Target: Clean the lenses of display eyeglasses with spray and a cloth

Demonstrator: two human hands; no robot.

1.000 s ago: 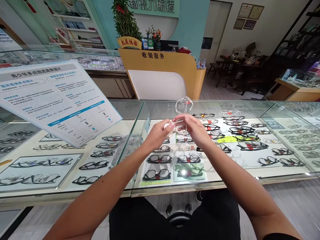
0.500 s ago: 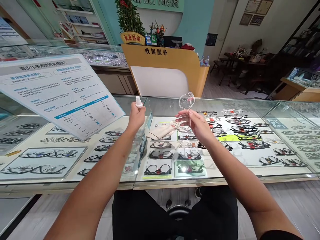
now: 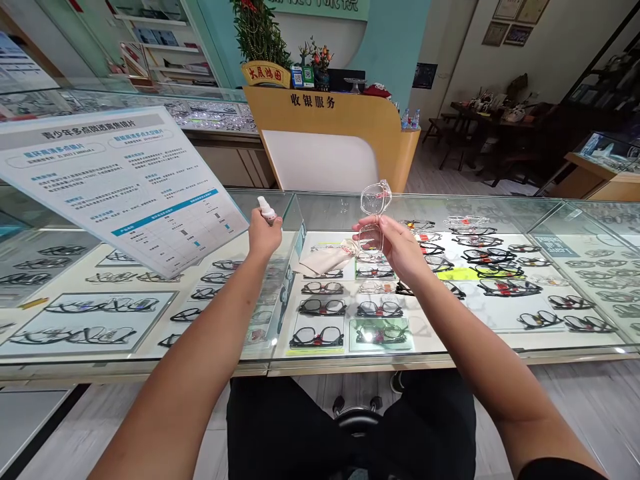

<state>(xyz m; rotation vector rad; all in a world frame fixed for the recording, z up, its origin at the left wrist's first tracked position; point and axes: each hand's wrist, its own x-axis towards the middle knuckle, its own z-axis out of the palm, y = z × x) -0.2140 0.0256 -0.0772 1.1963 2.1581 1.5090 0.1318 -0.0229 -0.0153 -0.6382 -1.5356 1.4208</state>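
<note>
My left hand (image 3: 265, 235) is wrapped round a small white spray bottle (image 3: 267, 209), whose nozzle tilts up and to the left above the glass counter. To the right, my right hand (image 3: 397, 245) pinches a clear-framed pair of eyeglasses (image 3: 375, 199) near the middle, held on end with one lens above the fingers and the other below. A beige cloth (image 3: 325, 260) lies on the counter just left of my right hand. Under the glass are rows of eyeglasses (image 3: 323, 307), mostly dark-framed.
A large printed sheet (image 3: 120, 180) stands at a slant on the left, close to my left hand. The glass display counter (image 3: 350, 365) spans the view in front of my legs. Beyond it stands a yellow cashier desk (image 3: 395, 143) with a plant (image 3: 260, 40) on top.
My left hand has shifted slightly left, and the spray bottle now leans left instead of standing nearly upright. My right hand with the eyeglasses has barely moved.
</note>
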